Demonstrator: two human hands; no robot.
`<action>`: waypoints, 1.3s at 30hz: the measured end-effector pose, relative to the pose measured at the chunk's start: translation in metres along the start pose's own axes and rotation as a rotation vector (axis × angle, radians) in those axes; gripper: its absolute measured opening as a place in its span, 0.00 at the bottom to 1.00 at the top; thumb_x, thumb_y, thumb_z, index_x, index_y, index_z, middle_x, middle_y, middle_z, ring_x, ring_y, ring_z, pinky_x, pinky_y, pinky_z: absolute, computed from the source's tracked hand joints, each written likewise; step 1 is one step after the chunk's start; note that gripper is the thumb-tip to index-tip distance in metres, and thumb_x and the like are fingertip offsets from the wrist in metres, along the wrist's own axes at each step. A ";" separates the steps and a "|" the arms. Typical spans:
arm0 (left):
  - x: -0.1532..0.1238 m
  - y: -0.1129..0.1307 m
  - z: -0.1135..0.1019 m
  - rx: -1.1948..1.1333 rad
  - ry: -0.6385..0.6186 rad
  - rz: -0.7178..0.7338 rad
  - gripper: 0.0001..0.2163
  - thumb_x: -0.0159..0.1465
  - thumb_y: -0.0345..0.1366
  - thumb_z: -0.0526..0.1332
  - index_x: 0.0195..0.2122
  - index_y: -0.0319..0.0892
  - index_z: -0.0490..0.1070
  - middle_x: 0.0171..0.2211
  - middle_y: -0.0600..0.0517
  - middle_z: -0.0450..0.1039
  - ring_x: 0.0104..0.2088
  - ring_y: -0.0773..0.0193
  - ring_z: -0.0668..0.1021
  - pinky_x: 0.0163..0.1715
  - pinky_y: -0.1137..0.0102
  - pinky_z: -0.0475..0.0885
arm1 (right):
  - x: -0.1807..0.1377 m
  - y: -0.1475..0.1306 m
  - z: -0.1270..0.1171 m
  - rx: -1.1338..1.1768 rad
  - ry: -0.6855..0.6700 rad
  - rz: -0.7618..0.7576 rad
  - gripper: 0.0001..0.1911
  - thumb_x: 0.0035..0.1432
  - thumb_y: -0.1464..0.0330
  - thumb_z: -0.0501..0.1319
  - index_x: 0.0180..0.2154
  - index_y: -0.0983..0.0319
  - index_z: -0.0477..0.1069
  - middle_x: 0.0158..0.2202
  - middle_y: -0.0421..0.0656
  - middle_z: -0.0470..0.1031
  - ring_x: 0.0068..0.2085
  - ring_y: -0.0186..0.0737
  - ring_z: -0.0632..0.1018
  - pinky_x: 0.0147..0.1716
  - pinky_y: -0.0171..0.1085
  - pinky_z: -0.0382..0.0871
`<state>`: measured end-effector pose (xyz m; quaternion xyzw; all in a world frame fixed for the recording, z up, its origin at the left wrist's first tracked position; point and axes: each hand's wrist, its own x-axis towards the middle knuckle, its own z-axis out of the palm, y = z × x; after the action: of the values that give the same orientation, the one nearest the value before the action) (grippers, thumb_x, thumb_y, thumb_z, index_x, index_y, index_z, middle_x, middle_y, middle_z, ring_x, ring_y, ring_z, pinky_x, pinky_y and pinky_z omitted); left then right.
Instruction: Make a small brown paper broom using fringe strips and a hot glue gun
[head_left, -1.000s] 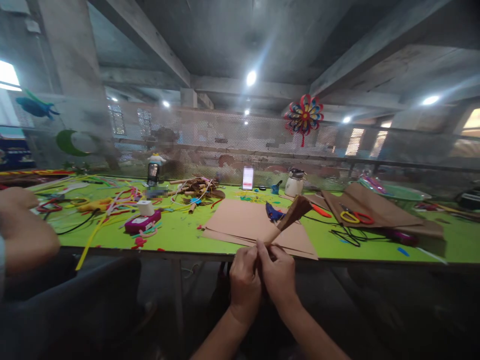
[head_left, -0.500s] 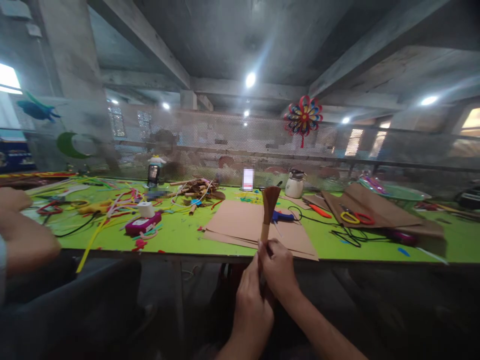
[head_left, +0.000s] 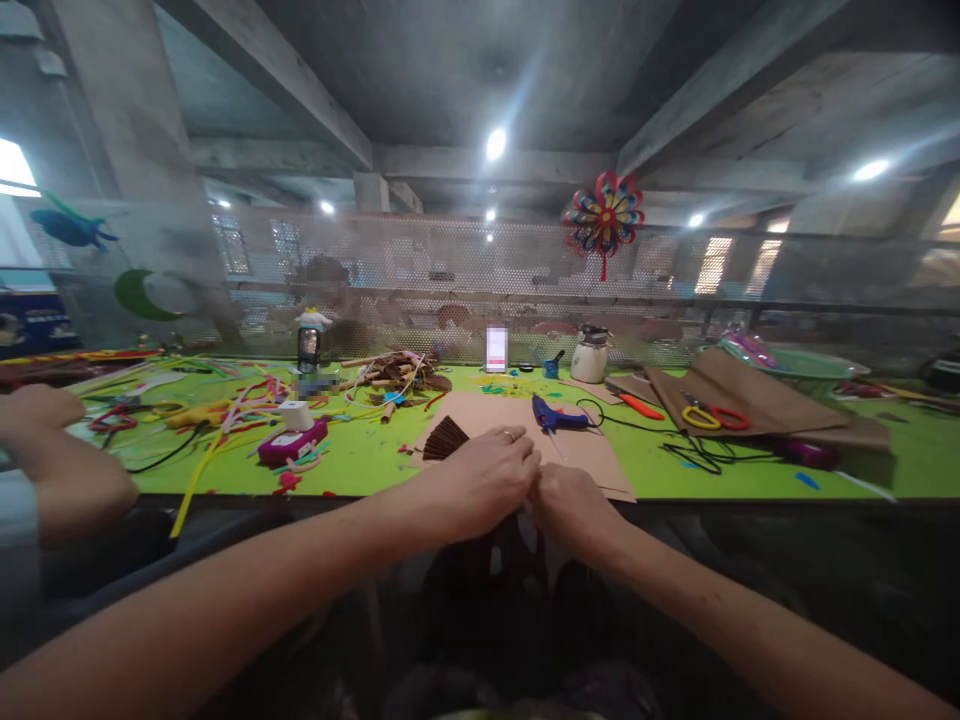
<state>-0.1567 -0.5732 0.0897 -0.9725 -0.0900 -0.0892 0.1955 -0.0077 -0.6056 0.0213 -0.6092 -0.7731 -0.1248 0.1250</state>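
Observation:
My left hand (head_left: 480, 478) and my right hand (head_left: 574, 505) meet at the near edge of the green table (head_left: 360, 460), fingers pinched together. Both hold a pleated brown paper fan (head_left: 444, 440). Its spread end pokes out to the left of my left hand and lies low over the brown cardboard sheets (head_left: 592, 455). The narrow end of the fan is hidden inside my fingers. A blue glue gun (head_left: 553, 415) lies on the cardboard just beyond my hands.
Another person's arm (head_left: 52, 460) rests at the table's left edge among coloured strips. Yellow and red scissors (head_left: 709, 415), folded brown paper (head_left: 750, 400), a white jug (head_left: 589, 362), a phone (head_left: 496, 350), a pink tape holder (head_left: 289, 440) and a twig pile (head_left: 397, 375) lie around.
The fan stood upright in my hands half a second ago; now it is tipped down to the left over the cardboard. My left arm has stretched forward across the view.

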 end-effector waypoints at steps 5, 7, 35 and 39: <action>0.022 -0.016 0.036 0.033 -0.254 0.010 0.05 0.57 0.26 0.61 0.25 0.37 0.73 0.26 0.43 0.77 0.28 0.57 0.78 0.31 0.67 0.70 | -0.002 0.007 0.000 0.008 -0.056 -0.019 0.10 0.56 0.74 0.54 0.34 0.67 0.75 0.32 0.53 0.78 0.32 0.46 0.78 0.29 0.36 0.63; 0.021 -0.017 0.040 0.023 -0.274 0.004 0.05 0.56 0.25 0.61 0.24 0.38 0.74 0.24 0.44 0.77 0.25 0.58 0.77 0.26 0.69 0.68 | -0.004 0.008 0.002 0.034 -0.068 -0.016 0.11 0.56 0.73 0.54 0.34 0.66 0.75 0.32 0.53 0.78 0.33 0.46 0.77 0.29 0.37 0.62; 0.046 -0.122 0.050 -0.550 -0.169 -0.209 0.12 0.64 0.31 0.52 0.28 0.38 0.74 0.22 0.53 0.72 0.24 0.70 0.70 0.26 0.75 0.59 | 0.027 0.181 -0.050 0.950 -0.590 0.102 0.17 0.61 0.61 0.54 0.43 0.64 0.76 0.19 0.34 0.54 0.21 0.29 0.56 0.20 0.32 0.50; 0.050 -0.120 0.088 -0.640 -0.197 -0.324 0.12 0.63 0.33 0.52 0.27 0.37 0.73 0.24 0.53 0.72 0.23 0.70 0.69 0.24 0.75 0.59 | 0.037 0.229 -0.044 0.725 -0.587 0.118 0.17 0.59 0.60 0.56 0.34 0.64 0.78 0.20 0.39 0.66 0.21 0.31 0.65 0.21 0.32 0.57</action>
<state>-0.1209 -0.4220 0.0637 -0.9614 -0.2288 -0.0488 -0.1448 0.2090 -0.5352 0.0850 -0.5789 -0.7334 0.3380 0.1126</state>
